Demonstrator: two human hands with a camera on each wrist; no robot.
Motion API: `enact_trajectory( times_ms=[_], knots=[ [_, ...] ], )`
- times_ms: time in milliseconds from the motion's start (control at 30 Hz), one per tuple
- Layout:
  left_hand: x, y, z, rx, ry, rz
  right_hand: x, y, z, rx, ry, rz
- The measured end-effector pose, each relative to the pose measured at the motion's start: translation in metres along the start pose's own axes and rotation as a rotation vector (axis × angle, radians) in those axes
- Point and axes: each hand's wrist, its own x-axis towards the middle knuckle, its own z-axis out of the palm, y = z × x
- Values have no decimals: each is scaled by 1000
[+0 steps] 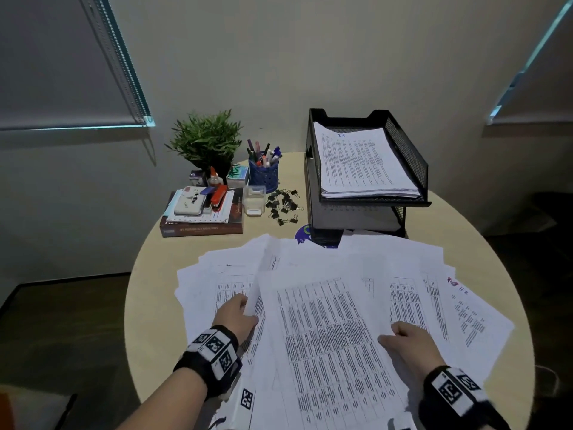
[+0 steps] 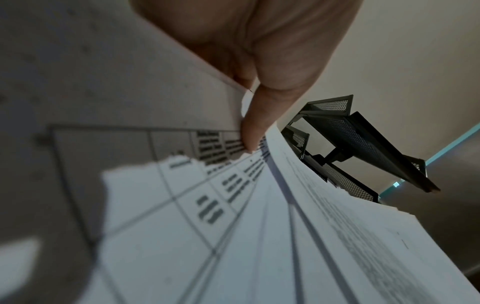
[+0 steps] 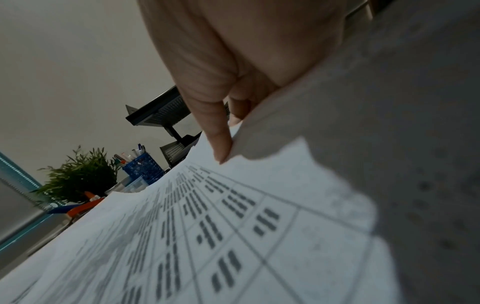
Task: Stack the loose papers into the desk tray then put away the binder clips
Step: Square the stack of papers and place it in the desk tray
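Observation:
Loose printed papers (image 1: pixel 325 305) lie fanned over the near half of the round table (image 1: pixel 148 305). My left hand (image 1: pixel 245 310) grips sheets at the pile's left side, its thumb (image 2: pixel 257 127) pressing on the papers (image 2: pixel 233 246) and its fingers hidden behind a sheet. At the right of the middle sheet my right hand (image 1: pixel 397 333) pinches the papers (image 3: pixel 182 236), thumb (image 3: pixel 218 139) on top and fingers tucked under an overlapping page. A black mesh two-tier desk tray (image 1: pixel 409 156) at the back holds a paper stack on top. Black binder clips (image 1: pixel 283 206) lie scattered to its left.
A small clear plastic box (image 1: pixel 254 200) stands beside the clips. Behind it are a blue pen cup (image 1: pixel 263 175), a potted plant (image 1: pixel 206 141) and a pile of books with a stapler (image 1: pixel 201 212). A wall runs behind the table.

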Motion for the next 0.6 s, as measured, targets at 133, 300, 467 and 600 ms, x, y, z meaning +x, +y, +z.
enact_trajectory(
  times_ms=[133,300,467,600],
  knots=[
    [3,-2,-9,-85,-16,-62,3,-3,-10,-133,112,-12],
    [7,-7,-16,-349,-36,-186,-3,-17,-21,-290,117,-86],
    [-9,-4,-14,-423,-205,-260,-10,-15,-13,-328,114,-52],
    [-17,-4,1,-338,-320,-273,-19,-21,4,-337,-48,-74]
  ],
)
